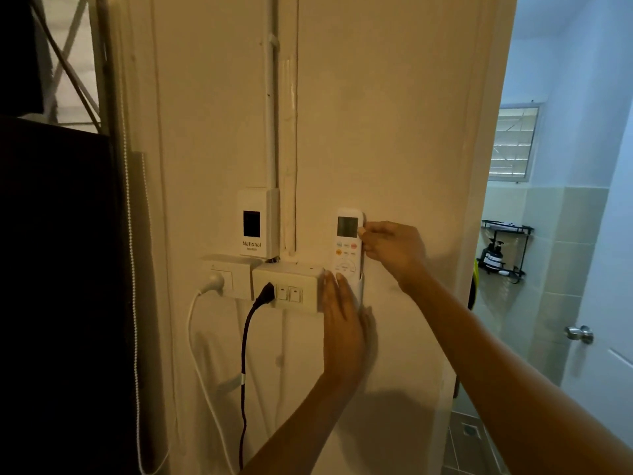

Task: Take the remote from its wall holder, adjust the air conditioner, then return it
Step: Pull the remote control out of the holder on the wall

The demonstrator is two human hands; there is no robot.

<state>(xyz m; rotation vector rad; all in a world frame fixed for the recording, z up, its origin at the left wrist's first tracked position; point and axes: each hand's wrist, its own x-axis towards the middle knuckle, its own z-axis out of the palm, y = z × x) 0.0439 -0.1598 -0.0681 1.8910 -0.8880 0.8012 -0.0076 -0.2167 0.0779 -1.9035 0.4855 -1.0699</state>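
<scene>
Remote (346, 243) on cream wall (394, 132), pinched by right hand (394, 250); left hand (342, 323) flat.

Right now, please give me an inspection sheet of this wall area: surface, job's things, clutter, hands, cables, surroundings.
Surface: cream wall, bare above the fittings.
Job's things: white remote upright in its wall holder, screen at top.
Clutter: nothing seen.
Hands: right hand pinches the remote's right edge; left hand lies flat over the holder's lower part.
Cables: white cable and black cable plugged into the socket boxes, hanging down.
Surroundings: National box left of the remote; open bathroom doorway at right with a door knob and a wire shelf.
</scene>
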